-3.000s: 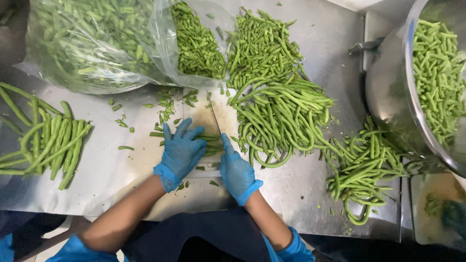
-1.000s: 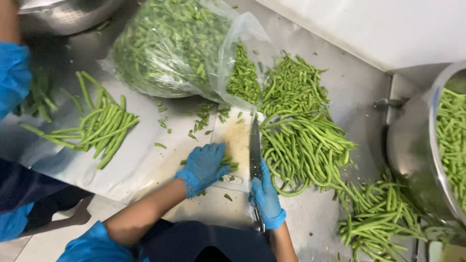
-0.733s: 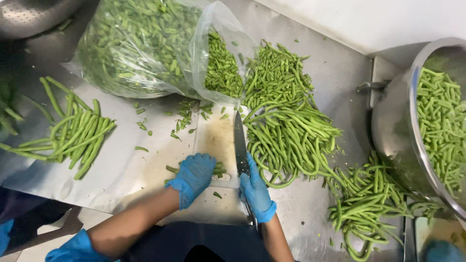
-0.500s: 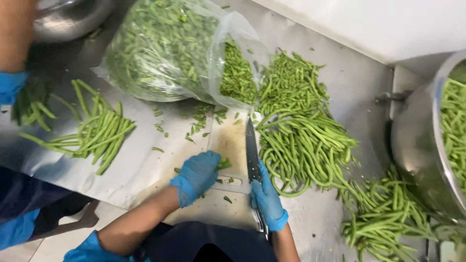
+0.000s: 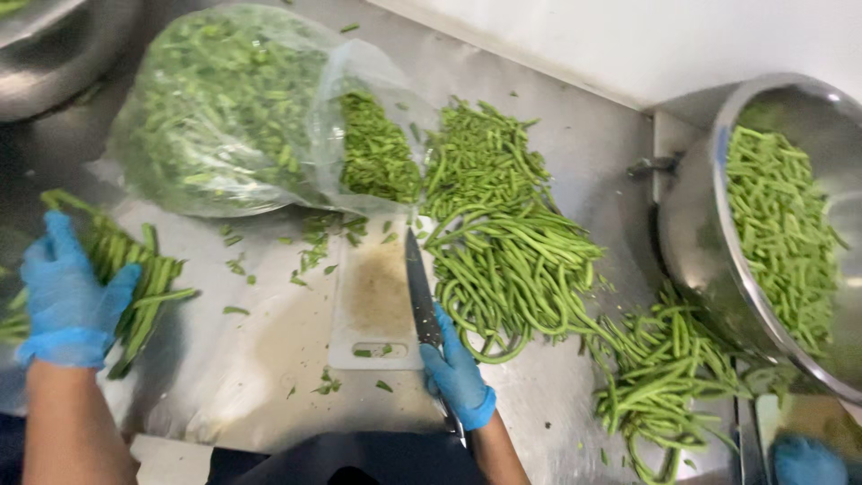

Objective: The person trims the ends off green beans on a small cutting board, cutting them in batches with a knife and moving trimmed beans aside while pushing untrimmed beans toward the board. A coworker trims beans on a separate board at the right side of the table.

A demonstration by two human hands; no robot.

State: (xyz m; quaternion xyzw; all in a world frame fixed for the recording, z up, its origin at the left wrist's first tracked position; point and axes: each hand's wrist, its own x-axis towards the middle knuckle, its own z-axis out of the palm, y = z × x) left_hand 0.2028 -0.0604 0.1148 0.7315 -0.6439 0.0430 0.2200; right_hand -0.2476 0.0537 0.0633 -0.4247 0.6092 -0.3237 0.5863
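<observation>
Two hands: both are mine, both wear blue gloves, and they now sit well apart.
Left hand (image 5: 67, 305): a moment ago it was pressed down on the white plastic cutting board (image 5: 373, 355). It has since swung far to the left of the board. It lies spread wide on a loose bundle of long green beans (image 5: 148, 287), touching them, and I see no fingers closed round any.
Right hand (image 5: 458, 377): it has stayed at the board's near right corner, wrapped round the handle of the long steel-bladed kitchen knife (image 5: 420, 296).
Knife: the blade runs along the board's right edge with its tip pointing away from me and nothing under it.
Board: it is bare apart from a few green scraps.
What the change means: I judge the cutting paused, since the holding hand is off the board and no beans lie on it.
Right of the board: a large heap of whole green beans (image 5: 512, 269) lies just beside the blade.
Further right: a smaller pile of beans (image 5: 664, 377) lies against a big round steel bowl (image 5: 691, 233) filled with beans.
Behind the board: a clear plastic bag of cut green pieces (image 5: 224, 126) lies on its side, its mouth towards the board.
Far right, near edge: another person's blue-gloved hand (image 5: 804, 460) is only partly in view.
Underneath: a steel worktop (image 5: 584, 153).
</observation>
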